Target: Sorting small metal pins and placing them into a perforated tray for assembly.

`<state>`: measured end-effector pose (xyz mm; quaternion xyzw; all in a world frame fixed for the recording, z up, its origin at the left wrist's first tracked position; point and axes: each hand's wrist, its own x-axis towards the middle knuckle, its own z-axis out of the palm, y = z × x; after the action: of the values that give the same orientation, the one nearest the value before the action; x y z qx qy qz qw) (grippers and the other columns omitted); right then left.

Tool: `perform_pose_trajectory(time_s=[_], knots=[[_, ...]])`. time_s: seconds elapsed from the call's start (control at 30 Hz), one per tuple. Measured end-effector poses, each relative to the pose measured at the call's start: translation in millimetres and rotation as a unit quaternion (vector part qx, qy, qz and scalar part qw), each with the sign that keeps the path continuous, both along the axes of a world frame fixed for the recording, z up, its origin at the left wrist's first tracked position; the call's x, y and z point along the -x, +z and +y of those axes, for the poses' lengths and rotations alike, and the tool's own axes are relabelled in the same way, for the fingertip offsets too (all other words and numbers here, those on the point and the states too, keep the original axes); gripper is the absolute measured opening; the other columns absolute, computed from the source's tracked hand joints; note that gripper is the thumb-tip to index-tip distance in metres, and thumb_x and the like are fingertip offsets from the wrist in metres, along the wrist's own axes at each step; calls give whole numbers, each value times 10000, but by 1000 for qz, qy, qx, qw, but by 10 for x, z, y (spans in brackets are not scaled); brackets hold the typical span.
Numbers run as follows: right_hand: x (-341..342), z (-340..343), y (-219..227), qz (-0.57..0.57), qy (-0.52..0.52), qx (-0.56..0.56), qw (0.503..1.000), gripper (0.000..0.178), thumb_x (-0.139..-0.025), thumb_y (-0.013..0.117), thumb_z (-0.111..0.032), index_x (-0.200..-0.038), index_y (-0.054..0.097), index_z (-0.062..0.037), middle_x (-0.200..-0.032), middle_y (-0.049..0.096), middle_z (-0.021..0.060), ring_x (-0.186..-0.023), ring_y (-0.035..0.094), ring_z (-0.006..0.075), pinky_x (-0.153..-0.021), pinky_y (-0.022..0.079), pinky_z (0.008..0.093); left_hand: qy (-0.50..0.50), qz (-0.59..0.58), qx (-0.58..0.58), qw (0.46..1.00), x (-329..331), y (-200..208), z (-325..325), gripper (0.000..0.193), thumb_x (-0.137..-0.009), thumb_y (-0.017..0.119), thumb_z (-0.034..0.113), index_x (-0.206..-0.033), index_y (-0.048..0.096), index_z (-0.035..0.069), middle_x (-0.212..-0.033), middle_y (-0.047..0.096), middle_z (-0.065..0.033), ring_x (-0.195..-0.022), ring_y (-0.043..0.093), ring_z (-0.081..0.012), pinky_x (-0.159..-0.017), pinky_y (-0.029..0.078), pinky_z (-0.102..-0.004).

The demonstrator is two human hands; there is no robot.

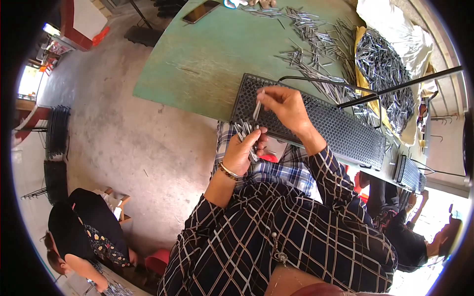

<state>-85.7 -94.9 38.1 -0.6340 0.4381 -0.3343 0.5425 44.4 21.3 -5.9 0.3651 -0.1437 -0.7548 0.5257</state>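
Note:
My left hand (238, 152) is closed around a bundle of thin silvery metal rods (244, 129), whose ends fan out above the fingers. Between thumb and fingertips, my right hand (288, 109) pinches a single metal rod (257, 109), held near upright just above that bundle. Under and beside the right hand lies a long black perforated tray (340, 135) with rows of small round holes, along the table's near edge. Whether the single rod touches the tray cannot be made out.
Loose metal rods (316, 42) are strewn over the green table (197, 54). A sack (360, 44) full of rods stands at the right, behind a black metal bar (355, 98). A phone (201, 12) lies far left. Other people (94, 217) sit at lower left and right.

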Motion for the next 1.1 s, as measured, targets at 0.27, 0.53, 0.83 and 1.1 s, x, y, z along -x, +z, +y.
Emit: perform_pose_trajectory(time_s=[0.27, 0.53, 0.83, 1.1], knots=[[-284, -246, -137, 100, -74, 236, 964, 248, -825, 662, -158, -1017, 648, -2, -850, 681, 134, -724, 649, 166, -668, 507, 276, -27, 44, -82, 995, 47, 100, 67, 234, -916, 539, 197, -1057, 554, 10, -880, 602, -111, -768, 620, -239, -682, 576, -467], [-256, -254, -177, 121, -64, 294, 946, 230, -836, 647, -158, -1009, 652, -7, -871, 672, 157, -705, 654, 192, -649, 512, 292, -2, 59, -65, 996, -1, 6, 106, 228, -913, 547, 193, -1070, 564, 28, -861, 607, -88, -760, 619, -204, -653, 573, -377], [-190, -255, -280, 158, -22, 429, 889, 169, -787, 663, -127, -908, 663, -10, -914, 643, 126, -830, 601, 299, -748, 470, 378, -31, 57, -68, 996, 22, 94, 86, 243, -920, 542, 208, -1063, 566, 13, -886, 612, -86, -794, 624, -197, -657, 569, -362], [-189, -241, -290, 167, -26, 429, 888, 165, -784, 657, -111, -916, 660, -12, -934, 620, 115, -853, 587, 304, -759, 461, 379, -49, 47, -78, 995, 45, 134, 85, 236, -914, 551, 203, -1030, 565, -2, -929, 610, -96, -824, 631, -209, -662, 566, -362]])
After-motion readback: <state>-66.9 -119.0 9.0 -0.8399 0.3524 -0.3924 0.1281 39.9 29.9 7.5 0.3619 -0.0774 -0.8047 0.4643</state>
